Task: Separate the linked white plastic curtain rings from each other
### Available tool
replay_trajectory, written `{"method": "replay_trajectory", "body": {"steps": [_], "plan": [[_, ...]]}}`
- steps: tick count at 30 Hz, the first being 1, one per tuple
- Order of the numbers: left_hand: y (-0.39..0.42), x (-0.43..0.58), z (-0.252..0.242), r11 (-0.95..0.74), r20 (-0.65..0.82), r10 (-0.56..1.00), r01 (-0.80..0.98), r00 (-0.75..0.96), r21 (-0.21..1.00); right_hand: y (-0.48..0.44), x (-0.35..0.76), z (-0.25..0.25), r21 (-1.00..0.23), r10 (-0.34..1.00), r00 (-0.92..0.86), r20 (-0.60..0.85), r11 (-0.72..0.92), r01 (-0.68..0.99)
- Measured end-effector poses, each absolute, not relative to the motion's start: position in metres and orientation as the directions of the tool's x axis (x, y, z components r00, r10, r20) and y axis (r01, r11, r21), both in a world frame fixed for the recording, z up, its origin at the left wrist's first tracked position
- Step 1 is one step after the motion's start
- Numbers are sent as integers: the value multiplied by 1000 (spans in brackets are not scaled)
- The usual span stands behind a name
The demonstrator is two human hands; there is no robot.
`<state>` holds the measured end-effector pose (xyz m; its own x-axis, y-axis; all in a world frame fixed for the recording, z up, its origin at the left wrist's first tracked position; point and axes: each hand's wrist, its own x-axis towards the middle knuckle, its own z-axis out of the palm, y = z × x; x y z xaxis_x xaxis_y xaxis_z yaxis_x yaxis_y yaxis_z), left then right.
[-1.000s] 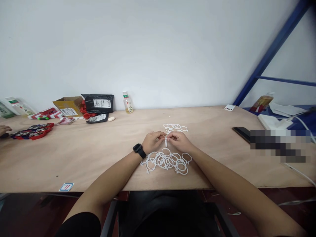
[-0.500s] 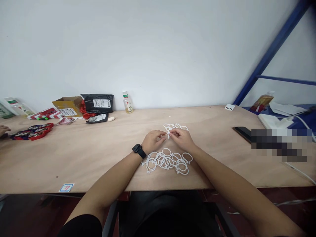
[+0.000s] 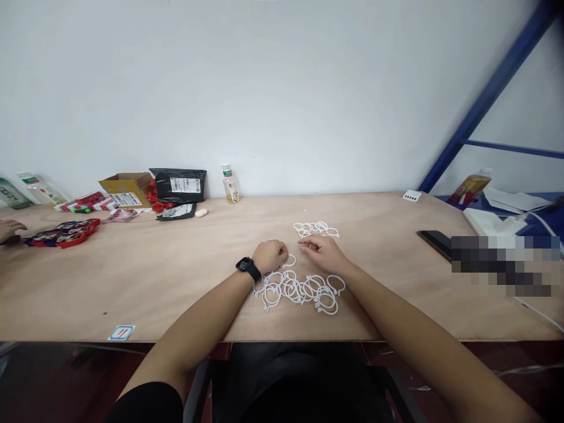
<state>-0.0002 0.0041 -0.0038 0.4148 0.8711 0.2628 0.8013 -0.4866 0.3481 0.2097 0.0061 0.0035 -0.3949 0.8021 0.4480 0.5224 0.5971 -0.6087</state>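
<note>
A pile of several white plastic rings (image 3: 299, 289) lies on the plywood table (image 3: 176, 282) just in front of me. A smaller group of white rings (image 3: 316, 228) lies farther back. My left hand (image 3: 271, 257), with a black watch (image 3: 247, 267) on its wrist, is curled at the pile's far edge, its fingers closed on a single white ring (image 3: 289, 261). My right hand (image 3: 324, 251) rests beside it, a little apart, fingers loosely stretched toward the left and holding nothing.
Along the back wall stand a small bottle (image 3: 230, 184), a black bag (image 3: 180, 185) and a cardboard box (image 3: 123, 187). Red packets (image 3: 61, 233) and another person's hand (image 3: 9, 229) are at far left. A dark phone (image 3: 434, 238) lies at right, below a blue frame (image 3: 484, 94).
My hands were together near the far group of rings, pinching one small white piece. They have dropped back to the near pile and parted; the left now grips a ring.
</note>
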Motion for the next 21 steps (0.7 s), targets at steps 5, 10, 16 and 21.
{"method": "replay_trajectory", "body": {"steps": [5, 10, 16, 21], "plan": [[8, -3, -8, -403, 319, 902, 833, 291, 378, -1, 201, 2, -520, 690, -608, 394, 712, 472], [5, 3, -4, -445, 322, 896, 633, 307, 633, 1, 201, 0, -495, 683, -608, 404, 722, 482], [5, 3, -2, -584, 504, 809, 496, 301, 642, 6, 209, 3, -618, 797, -421, 433, 602, 505], [1, 2, 3, -707, 598, 706, 424, 380, 566, 7, 211, 3, -598, 780, -465, 419, 623, 505]]}}
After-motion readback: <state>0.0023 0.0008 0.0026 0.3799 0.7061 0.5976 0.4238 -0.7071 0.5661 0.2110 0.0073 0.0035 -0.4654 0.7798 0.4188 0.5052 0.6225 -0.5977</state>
